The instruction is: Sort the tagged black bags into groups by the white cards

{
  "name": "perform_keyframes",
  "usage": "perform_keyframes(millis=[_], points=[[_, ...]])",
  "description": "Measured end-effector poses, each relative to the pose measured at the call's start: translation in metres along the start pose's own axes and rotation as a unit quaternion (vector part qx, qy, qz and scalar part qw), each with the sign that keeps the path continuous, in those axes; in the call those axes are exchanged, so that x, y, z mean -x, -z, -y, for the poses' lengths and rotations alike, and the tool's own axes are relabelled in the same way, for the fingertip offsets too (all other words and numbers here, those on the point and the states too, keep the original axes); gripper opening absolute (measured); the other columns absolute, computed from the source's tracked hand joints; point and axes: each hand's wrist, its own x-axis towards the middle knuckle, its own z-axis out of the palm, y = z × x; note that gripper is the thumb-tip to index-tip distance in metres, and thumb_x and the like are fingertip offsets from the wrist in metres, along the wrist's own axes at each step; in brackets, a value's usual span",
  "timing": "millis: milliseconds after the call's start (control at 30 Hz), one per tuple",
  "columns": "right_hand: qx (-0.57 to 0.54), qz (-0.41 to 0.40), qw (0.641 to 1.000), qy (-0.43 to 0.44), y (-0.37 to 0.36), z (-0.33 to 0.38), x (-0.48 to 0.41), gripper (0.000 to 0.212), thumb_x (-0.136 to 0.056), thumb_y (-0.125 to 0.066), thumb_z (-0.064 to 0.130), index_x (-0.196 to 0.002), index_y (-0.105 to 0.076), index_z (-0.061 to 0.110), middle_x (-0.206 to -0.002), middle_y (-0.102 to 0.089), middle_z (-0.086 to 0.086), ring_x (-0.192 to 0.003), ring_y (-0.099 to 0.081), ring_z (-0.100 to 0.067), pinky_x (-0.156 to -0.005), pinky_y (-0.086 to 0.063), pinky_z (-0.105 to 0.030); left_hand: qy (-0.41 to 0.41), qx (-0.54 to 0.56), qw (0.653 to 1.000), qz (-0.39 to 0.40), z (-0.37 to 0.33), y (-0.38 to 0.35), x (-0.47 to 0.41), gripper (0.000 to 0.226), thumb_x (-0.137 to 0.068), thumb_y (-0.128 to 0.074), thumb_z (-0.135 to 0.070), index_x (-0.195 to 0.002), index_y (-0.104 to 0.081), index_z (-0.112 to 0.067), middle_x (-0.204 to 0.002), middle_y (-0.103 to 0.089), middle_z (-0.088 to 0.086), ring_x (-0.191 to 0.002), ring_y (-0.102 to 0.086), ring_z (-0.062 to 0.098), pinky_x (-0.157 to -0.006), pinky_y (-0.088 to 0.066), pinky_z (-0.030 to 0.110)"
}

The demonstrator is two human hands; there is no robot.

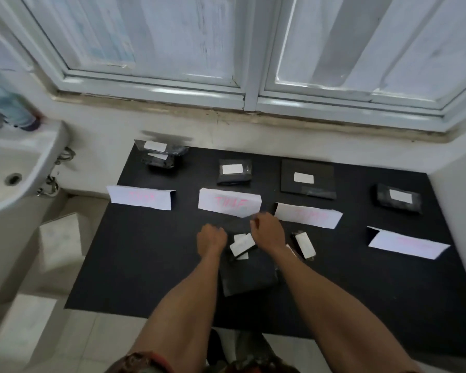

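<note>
The bench (135,265) has a black top and stands under a window (156,36), with a white sink (14,168) to its left. Four white cards with pink writing stand in a row across it: the first card (140,197) at far left, the second card (229,202), the third card (308,215) and the fourth card (408,243) at far right. The writing is too blurred to read. Behind the first card lies a small stack of tagged bags (160,156). Behind the second card lies a single tagged bag (234,171), behind the third a flat tagged bag (307,179), and behind the fourth another tagged bag (397,201). The unsorted pile (246,277) of black bags lies at mid-bench, nearer the person than the card row, with white tags showing on top. One loose bag (304,244) with a long white tag lies just right of the pile. Both forearms reach in from the lower edge. The left hand (211,235) sits at the pile's left edge with fingers curled under; whether it is grasping a bag cannot be told. The right hand (268,228) is over the far end of the pile, just below the second card, fingers bent downward; its grasp likewise cannot be told.
</note>
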Motion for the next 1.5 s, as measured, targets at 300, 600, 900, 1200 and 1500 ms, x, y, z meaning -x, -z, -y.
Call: perform_keyframes(millis=[300,600,900,1200,1500], points=[[-0.149,-0.033,0.979,-0.133,-0.012,0.001,0.063,0.021,-0.084,-0.066,0.011,-0.104,-0.072,0.006,-0.104,-0.072,-0.010,-0.100,-0.065,-0.025,-0.086,-0.047,-0.028,0.022,0.180,0.979,0.094,0.033,0.013,0.049,0.021,-0.083,-0.061,0.001,-0.095,-0.056,-0.015,-0.096,-0.066,0.011,-0.068,-0.065,0.018,-0.064,-0.058,0.033],[-0.273,-0.082,0.956,-0.076,0.017,0.036,0.054,0.027,-0.078,-0.077,0.016,-0.102,-0.066,0.016,-0.080,-0.066,0.001,-0.084,-0.066,-0.016,-0.069,-0.044,-0.016,-0.092,0.195,0.975,0.049,0.001,0.070,0.030,0.018,-0.076,-0.069,-0.004,-0.080,-0.066,-0.021,-0.083,-0.068,0.001,-0.084,-0.066,0.019,-0.080,-0.059,0.036],[-0.197,-0.059,0.977,0.047,0.027,0.064,-0.009,0.042,-0.081,-0.074,0.015,-0.121,-0.064,0.023,-0.102,-0.058,0.001,-0.079,-0.060,-0.007,-0.064,-0.047,-0.009,-0.224,0.162,0.957,0.092,-0.048,0.094,-0.017,0.057,-0.086,-0.059,0.004,-0.135,-0.055,-0.026,-0.115,-0.065,0.017,-0.091,-0.063,0.020,-0.077,-0.051,0.024],[-0.159,-0.018,0.987,0.013,0.027,0.036,-0.122,0.045,-0.078,-0.075,0.007,-0.120,-0.065,0.015,-0.097,-0.062,-0.005,-0.078,-0.058,-0.008,-0.080,-0.052,-0.017,-0.216,-0.003,0.968,0.123,-0.114,0.076,-0.103,0.050,-0.079,-0.069,0.002,-0.123,-0.065,-0.021,-0.102,-0.068,0.009,-0.093,-0.064,0.019,-0.088,-0.055,0.030],[-0.147,-0.017,0.989,-0.012,0.010,0.019,-0.220,0.048,-0.082,-0.061,-0.004,-0.127,-0.061,0.011,-0.109,-0.062,-0.014,-0.097,-0.060,-0.022,-0.091,-0.046,-0.024,-0.206,-0.014,0.977,0.060,-0.164,0.038,-0.164,0.062,-0.087,-0.048,0.004,-0.145,-0.042,-0.020,-0.129,-0.060,0.007,-0.116,-0.057,0.021,-0.093,-0.039,0.014]])
